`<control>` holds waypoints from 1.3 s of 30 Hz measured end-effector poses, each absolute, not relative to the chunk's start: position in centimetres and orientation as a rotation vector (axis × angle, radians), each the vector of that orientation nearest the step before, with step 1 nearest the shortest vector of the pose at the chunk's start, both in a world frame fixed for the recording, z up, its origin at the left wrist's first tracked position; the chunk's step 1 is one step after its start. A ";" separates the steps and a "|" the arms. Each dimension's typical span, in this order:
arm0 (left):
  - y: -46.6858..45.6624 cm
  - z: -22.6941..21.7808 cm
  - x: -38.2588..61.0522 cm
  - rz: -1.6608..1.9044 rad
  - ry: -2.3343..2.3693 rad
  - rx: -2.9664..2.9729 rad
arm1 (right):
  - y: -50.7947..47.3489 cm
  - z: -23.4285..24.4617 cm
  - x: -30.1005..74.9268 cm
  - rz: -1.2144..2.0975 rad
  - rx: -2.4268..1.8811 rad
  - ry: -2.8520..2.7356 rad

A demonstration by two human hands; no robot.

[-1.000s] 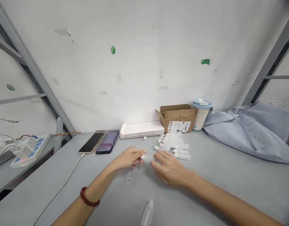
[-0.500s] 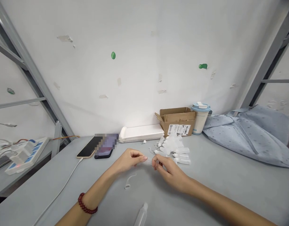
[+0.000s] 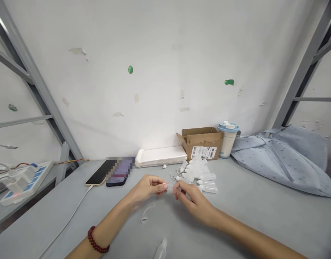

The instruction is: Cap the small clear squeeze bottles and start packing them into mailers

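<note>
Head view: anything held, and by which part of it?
A small translucent bottle, apparently: left hand pinches one end, right hand the other. Can't tell which end is the neck.

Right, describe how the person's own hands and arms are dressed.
The left hand and right hand are ungloved, and no sleeve shows on either forearm. The left forearm wears a bracelet of round, dark red beads; no jewellery shows on the right.
</note>
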State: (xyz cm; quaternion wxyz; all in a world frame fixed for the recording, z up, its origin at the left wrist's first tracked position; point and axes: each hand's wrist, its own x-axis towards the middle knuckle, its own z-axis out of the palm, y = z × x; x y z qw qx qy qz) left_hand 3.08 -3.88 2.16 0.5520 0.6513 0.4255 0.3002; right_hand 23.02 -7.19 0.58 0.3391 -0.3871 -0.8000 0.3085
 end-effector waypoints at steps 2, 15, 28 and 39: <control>-4.0 2.2 3.1 0.725 1.009 1.498 | -7.2 0.7 23.0 0.815 -1.007 -2.074; -4.2 2.2 3.4 0.656 0.990 1.388 | -7.2 0.9 23.1 0.852 -0.988 -2.052; -5.6 3.2 4.3 0.681 0.940 1.270 | -8.4 3.4 23.5 0.836 -1.013 -2.118; -6.0 3.2 4.4 0.735 0.937 1.320 | -9.0 4.1 24.2 0.850 -1.081 -2.150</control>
